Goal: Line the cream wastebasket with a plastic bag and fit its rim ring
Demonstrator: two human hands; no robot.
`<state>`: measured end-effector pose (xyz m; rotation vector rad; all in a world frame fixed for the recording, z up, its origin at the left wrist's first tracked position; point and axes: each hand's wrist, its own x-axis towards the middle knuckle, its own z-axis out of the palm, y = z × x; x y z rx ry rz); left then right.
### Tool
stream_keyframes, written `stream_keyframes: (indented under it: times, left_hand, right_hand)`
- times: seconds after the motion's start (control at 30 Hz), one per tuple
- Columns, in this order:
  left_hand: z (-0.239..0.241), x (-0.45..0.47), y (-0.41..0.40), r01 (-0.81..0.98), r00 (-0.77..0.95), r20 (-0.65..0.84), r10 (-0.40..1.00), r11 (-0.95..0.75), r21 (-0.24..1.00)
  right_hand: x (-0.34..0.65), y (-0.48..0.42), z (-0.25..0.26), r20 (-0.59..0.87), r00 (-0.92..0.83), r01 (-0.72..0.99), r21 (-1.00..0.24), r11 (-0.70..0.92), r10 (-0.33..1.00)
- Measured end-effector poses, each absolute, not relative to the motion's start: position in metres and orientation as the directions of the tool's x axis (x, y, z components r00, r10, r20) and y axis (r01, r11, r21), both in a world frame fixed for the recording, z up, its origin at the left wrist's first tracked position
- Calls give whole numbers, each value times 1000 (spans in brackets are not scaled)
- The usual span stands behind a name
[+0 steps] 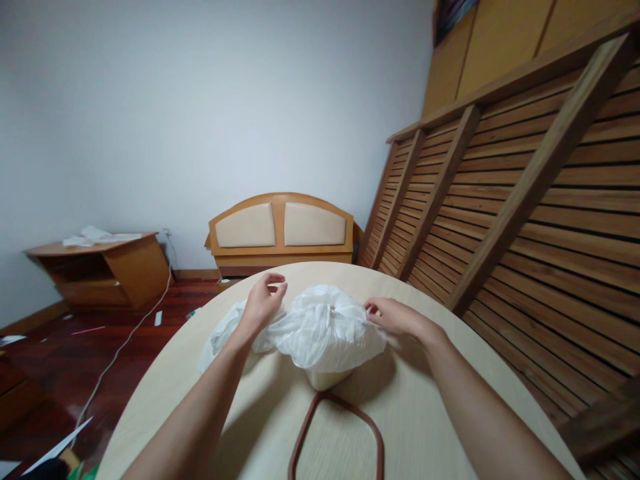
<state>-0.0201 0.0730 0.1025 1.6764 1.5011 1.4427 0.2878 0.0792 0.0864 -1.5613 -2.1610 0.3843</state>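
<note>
A crumpled white plastic bag (pixel 325 333) lies bunched over a cream-coloured object (pixel 327 379), whose lower corner shows beneath it; the rest is covered. In front of that corner, a brown strap-like loop (pixel 379 433) rests on the round table (pixel 425 420). My left hand (pixel 265 301) is just left of the bag's bunched top, fingers curved and apart, with nothing seen between them. At the bag's right edge, my right hand (pixel 393 315) has its fingertips pinched together on the thin plastic. More loose white plastic (pixel 227 327) spreads out behind my left forearm.
Slatted wooden panels (pixel 500 200) lean along the right side. Beyond the table stands a padded headboard (pixel 283 230). A low wooden cabinet (pixel 135 270) with white papers on top is at left, and a pale cable (pixel 125 343) crosses the dark red floor.
</note>
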Motion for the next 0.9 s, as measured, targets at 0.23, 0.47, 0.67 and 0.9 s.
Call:
stream_keyframes:
  times: [0.23, 0.47, 0.67, 0.9]
  left_hand:
    - [105, -21, 3, 481, 298, 663, 687, -708, 518]
    - [57, -38, -17, 530, 369, 844, 389, -834, 153]
    - [40, -30, -21, 366, 798, 537, 273, -928, -71]
    - [33, -44, -4, 549, 551, 674, 492, -822, 151]
  right_hand:
    - [277, 47, 100, 472, -324, 571, -594, 567, 820]
    - [283, 15, 53, 792, -408, 534, -197, 823, 454]
    - [287, 13, 44, 508, -706, 538, -69, 840, 494]
    - [296, 21, 41, 358, -683, 606, -211, 767, 637]
